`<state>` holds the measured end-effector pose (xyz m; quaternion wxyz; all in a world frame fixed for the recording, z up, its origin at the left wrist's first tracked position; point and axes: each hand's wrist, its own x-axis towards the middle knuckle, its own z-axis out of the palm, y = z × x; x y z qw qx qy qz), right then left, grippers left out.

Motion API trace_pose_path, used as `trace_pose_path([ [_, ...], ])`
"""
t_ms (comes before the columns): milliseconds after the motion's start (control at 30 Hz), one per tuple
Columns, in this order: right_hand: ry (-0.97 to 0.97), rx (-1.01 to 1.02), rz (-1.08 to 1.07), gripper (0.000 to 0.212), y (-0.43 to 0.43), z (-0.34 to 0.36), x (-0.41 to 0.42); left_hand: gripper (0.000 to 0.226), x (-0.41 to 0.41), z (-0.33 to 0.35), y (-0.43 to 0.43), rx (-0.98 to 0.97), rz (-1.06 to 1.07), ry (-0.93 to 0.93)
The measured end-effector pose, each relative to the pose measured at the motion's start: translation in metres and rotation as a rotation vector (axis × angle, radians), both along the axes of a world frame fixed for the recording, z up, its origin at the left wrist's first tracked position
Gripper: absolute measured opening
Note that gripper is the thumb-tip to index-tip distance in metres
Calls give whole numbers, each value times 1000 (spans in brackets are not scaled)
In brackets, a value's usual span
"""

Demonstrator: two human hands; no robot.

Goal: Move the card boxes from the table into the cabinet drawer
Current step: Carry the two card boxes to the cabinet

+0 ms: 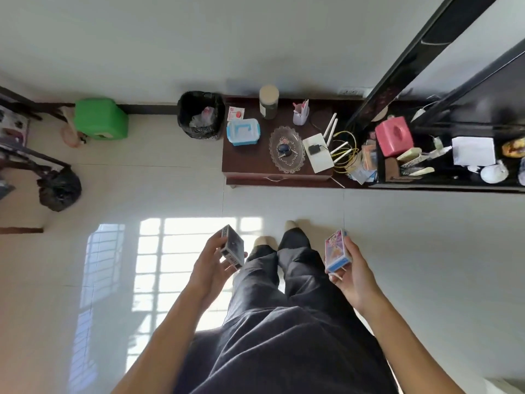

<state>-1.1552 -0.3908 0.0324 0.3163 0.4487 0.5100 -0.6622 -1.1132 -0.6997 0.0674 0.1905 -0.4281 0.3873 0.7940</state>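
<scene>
Left hand (208, 261) gripping dark card box (233, 248), right hand (353, 273) gripping pink card box (336, 251), both above floor (426, 251), cabinet drawer (277, 177) shut at cabinet's front edge.

No words, numbers or brand names can be read anywhere. The dark card box (233, 247) in the left hand (210, 265) carries small light printing along its lower edge, too blurred to make out. The pink card box (336, 250) in the right hand (355, 277) shows a colourful cartoon picture with no legible lettering. On the cabinet (250, 166), a small white card (235, 113) bears a red round mark and tiny red print, also unreadable.
</scene>
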Motion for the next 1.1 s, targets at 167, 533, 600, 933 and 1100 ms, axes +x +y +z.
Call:
trace_pose_path([
  [167, -30, -47, -1, 61, -2, -11, -53, 40, -40, -10, 7, 15, 22, -71],
  [533, -53, 20, 232, 44, -20, -78, -178, 58, -114, -69, 19, -98, 86, -149],
  [600, -21, 20, 317, 36, -29, -98, -197, 56, -125, -91, 18, -114, 74, -174],
  [933, 189, 66, 838, 63, -118, -289, -284, 56, -217, -292, -23, -483, -167, -151],
  [1100, 480, 225, 1112, 71, -177, -417, -321, 52, -278, -427, -46, -844, -305, -50],
])
